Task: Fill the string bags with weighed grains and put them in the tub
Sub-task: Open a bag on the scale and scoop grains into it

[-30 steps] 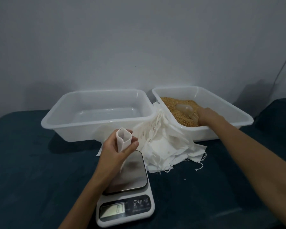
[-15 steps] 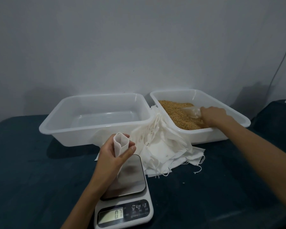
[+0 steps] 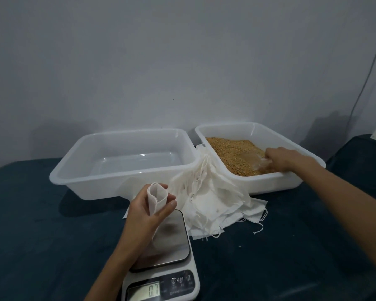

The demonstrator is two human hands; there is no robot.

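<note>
String bag (image 3: 156, 197): white, small, mouth propped wide and turned up, pinched between thumb and curled fingers of left hand (image 3: 147, 211); held just above scale (image 3: 161, 257) at 6 o'clock, presumably so grain drops in beside the platter.

Grains (image 3: 228, 153): golden, heaped in right tub (image 3: 291, 177) at 2 o'clock.

Clear scoop (image 3: 255, 162): blurred, low in the grains, gripped by right hand (image 3: 284, 158); fingers curled round it, likely mid-scoop.

Spare bags (image 3: 215, 200): loose pile at centre, propped against both tubs, within reach.

Left tub (image 3: 122, 161): at 11 o'clock, no bags inside, destination for filled ones.

Scale display: reads roughly 0.7.
</note>
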